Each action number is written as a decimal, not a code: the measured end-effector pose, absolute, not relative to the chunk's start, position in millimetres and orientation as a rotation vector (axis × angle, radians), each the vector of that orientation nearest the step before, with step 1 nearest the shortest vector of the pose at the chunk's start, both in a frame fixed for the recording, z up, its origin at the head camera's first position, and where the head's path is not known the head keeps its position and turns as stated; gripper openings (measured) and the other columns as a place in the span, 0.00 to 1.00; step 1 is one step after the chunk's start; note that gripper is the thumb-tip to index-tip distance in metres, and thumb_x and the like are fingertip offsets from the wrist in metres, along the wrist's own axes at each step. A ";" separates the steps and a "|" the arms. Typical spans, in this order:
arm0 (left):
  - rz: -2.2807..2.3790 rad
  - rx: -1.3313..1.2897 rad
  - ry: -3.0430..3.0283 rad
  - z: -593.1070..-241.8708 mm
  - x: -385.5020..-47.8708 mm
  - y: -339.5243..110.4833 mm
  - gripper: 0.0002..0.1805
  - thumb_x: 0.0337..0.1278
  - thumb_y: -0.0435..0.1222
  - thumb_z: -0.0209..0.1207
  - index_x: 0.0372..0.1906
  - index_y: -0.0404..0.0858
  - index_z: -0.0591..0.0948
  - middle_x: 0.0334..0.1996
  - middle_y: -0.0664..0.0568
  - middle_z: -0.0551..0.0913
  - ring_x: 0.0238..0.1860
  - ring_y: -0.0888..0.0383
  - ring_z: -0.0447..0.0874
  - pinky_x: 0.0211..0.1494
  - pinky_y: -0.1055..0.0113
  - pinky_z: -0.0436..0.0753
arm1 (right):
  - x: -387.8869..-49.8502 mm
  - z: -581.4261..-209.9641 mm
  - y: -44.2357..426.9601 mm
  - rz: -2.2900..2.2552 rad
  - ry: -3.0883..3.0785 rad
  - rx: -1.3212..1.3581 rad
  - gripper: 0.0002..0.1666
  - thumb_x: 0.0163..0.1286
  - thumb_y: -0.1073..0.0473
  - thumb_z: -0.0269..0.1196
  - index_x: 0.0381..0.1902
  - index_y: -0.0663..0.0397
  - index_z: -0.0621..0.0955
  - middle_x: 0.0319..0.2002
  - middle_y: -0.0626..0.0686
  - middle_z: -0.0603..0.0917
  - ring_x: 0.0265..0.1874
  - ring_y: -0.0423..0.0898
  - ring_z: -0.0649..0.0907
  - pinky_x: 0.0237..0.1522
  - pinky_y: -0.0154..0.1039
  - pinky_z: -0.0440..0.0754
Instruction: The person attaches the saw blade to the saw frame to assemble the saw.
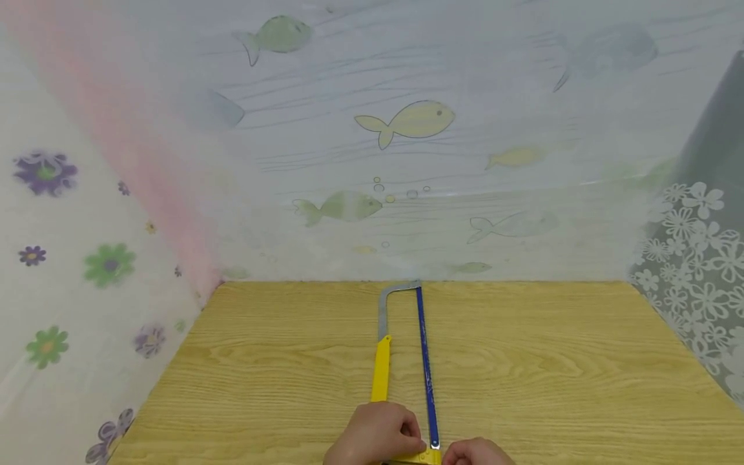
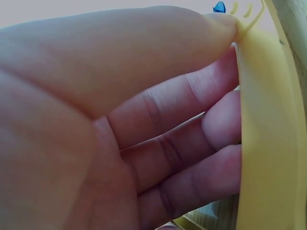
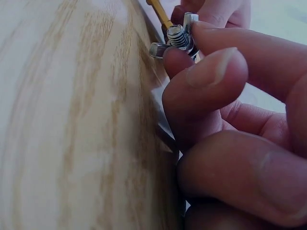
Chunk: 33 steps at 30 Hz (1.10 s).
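A hacksaw lies on the table in the head view, with a grey metal bow (image 1: 382,313), a yellow frame (image 1: 380,371) and a blue blade (image 1: 427,368). My left hand (image 1: 378,433) holds the yellow part near its lower end; the left wrist view shows thumb and fingertips against the yellow bar (image 2: 271,124). Just right of the blade's near end is my right hand (image 1: 476,452). In the right wrist view its curled fingers pinch a silver wing nut (image 3: 157,50) on a threaded bolt (image 3: 177,35). The hacksaw's handle is largely out of sight.
The wood-grain table (image 1: 552,361) extends to both sides of the hacksaw. A fish-printed curtain (image 1: 418,123) hangs along its back edge. Flower-patterned sheeting (image 1: 110,265) stands at the left, and a panel with white flowers (image 1: 706,258) at the right.
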<state>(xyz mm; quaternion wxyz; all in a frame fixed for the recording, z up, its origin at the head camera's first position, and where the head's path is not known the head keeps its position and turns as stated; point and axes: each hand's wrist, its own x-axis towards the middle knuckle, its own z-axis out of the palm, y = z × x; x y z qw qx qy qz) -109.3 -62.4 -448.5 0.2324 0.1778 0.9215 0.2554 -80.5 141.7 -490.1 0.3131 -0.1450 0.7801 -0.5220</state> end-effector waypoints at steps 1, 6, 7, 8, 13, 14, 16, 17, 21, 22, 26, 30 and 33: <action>0.700 0.481 2.526 -448.4 -109.5 -62.2 0.09 0.43 0.50 0.62 0.18 0.54 0.78 0.15 0.66 0.73 0.18 0.67 0.68 0.27 0.70 0.66 | -81.0 -490.5 142.1 -1.365 2.059 -0.380 0.03 0.53 0.62 0.62 0.26 0.58 0.80 0.21 0.47 0.78 0.21 0.40 0.74 0.26 0.32 0.70; 0.684 0.497 2.534 -448.5 -109.9 -61.8 0.09 0.44 0.51 0.62 0.18 0.55 0.78 0.14 0.66 0.73 0.18 0.67 0.67 0.26 0.70 0.65 | -82.7 -492.0 143.9 -1.332 2.056 -0.360 0.06 0.55 0.59 0.63 0.28 0.57 0.81 0.24 0.48 0.80 0.24 0.40 0.76 0.29 0.35 0.72; 0.682 0.505 2.540 -448.6 -109.8 -62.0 0.09 0.44 0.51 0.62 0.18 0.55 0.78 0.14 0.66 0.72 0.18 0.67 0.67 0.26 0.70 0.65 | -83.0 -492.3 144.1 -1.330 2.057 -0.367 0.07 0.55 0.59 0.63 0.28 0.58 0.81 0.24 0.49 0.80 0.25 0.40 0.76 0.29 0.36 0.72; 0.680 0.514 2.548 -448.7 -109.7 -62.2 0.09 0.44 0.51 0.61 0.18 0.55 0.78 0.14 0.66 0.72 0.17 0.67 0.67 0.26 0.70 0.65 | -83.2 -492.2 144.1 -1.327 2.060 -0.378 0.07 0.55 0.59 0.62 0.29 0.58 0.81 0.25 0.49 0.80 0.25 0.40 0.76 0.29 0.36 0.72; 0.683 0.516 2.555 -448.3 -109.4 -62.8 0.09 0.43 0.51 0.62 0.18 0.55 0.78 0.14 0.66 0.72 0.17 0.67 0.67 0.26 0.71 0.65 | -84.7 -491.7 144.3 -1.305 2.071 -0.437 0.07 0.56 0.59 0.61 0.30 0.58 0.81 0.26 0.49 0.81 0.26 0.39 0.75 0.30 0.35 0.72; 0.683 0.515 2.554 -448.1 -109.5 -62.7 0.09 0.43 0.51 0.62 0.18 0.55 0.78 0.14 0.66 0.72 0.17 0.67 0.67 0.26 0.71 0.65 | -85.0 -491.6 144.3 -1.306 2.070 -0.440 0.07 0.56 0.59 0.61 0.30 0.58 0.81 0.26 0.49 0.81 0.26 0.39 0.76 0.30 0.35 0.72; 0.681 0.511 2.551 -448.1 -109.4 -62.6 0.09 0.43 0.51 0.62 0.18 0.55 0.78 0.14 0.66 0.72 0.17 0.67 0.67 0.26 0.70 0.65 | -84.5 -491.8 144.3 -1.311 2.066 -0.436 0.07 0.56 0.59 0.61 0.30 0.58 0.81 0.26 0.49 0.81 0.26 0.39 0.76 0.30 0.35 0.72; 0.679 0.512 2.551 -448.2 -109.4 -62.6 0.09 0.43 0.51 0.62 0.18 0.55 0.78 0.14 0.66 0.72 0.17 0.67 0.67 0.26 0.70 0.65 | -84.3 -492.0 144.1 -1.316 2.063 -0.433 0.07 0.56 0.59 0.61 0.30 0.58 0.81 0.26 0.50 0.81 0.26 0.39 0.76 0.31 0.35 0.72; 0.678 0.509 2.553 -448.4 -109.6 -62.6 0.09 0.43 0.51 0.62 0.18 0.55 0.78 0.14 0.66 0.72 0.17 0.67 0.67 0.26 0.71 0.65 | -83.5 -492.2 143.5 -1.339 2.041 -0.409 0.07 0.56 0.60 0.62 0.30 0.59 0.81 0.26 0.50 0.81 0.26 0.41 0.76 0.31 0.35 0.72; 0.680 0.508 2.551 -448.2 -109.6 -62.7 0.09 0.43 0.51 0.62 0.18 0.54 0.78 0.14 0.66 0.72 0.17 0.67 0.67 0.26 0.71 0.65 | -83.4 -492.2 143.3 -1.342 2.040 -0.410 0.07 0.55 0.60 0.62 0.29 0.58 0.81 0.26 0.50 0.81 0.26 0.41 0.76 0.30 0.35 0.72; 0.690 0.512 2.555 -447.8 -109.6 -63.0 0.09 0.43 0.51 0.62 0.18 0.54 0.78 0.14 0.67 0.72 0.18 0.67 0.67 0.26 0.70 0.65 | -83.4 -492.0 143.9 -1.344 2.068 -0.467 0.06 0.54 0.59 0.62 0.28 0.56 0.80 0.23 0.45 0.79 0.22 0.37 0.75 0.28 0.32 0.70; 0.690 0.516 2.562 -447.9 -109.5 -63.2 0.09 0.44 0.51 0.62 0.18 0.55 0.78 0.14 0.67 0.72 0.18 0.68 0.67 0.26 0.70 0.65 | -82.8 -491.7 143.9 -1.347 2.084 -0.484 0.06 0.54 0.57 0.63 0.27 0.53 0.79 0.19 0.42 0.75 0.18 0.35 0.72 0.24 0.30 0.68; 0.696 0.517 2.559 -447.9 -109.1 -63.2 0.09 0.44 0.51 0.62 0.18 0.54 0.78 0.14 0.67 0.72 0.18 0.68 0.67 0.26 0.71 0.65 | -81.6 -492.2 142.7 -1.386 2.059 -0.433 0.06 0.53 0.57 0.63 0.26 0.52 0.78 0.18 0.43 0.74 0.17 0.37 0.71 0.22 0.30 0.66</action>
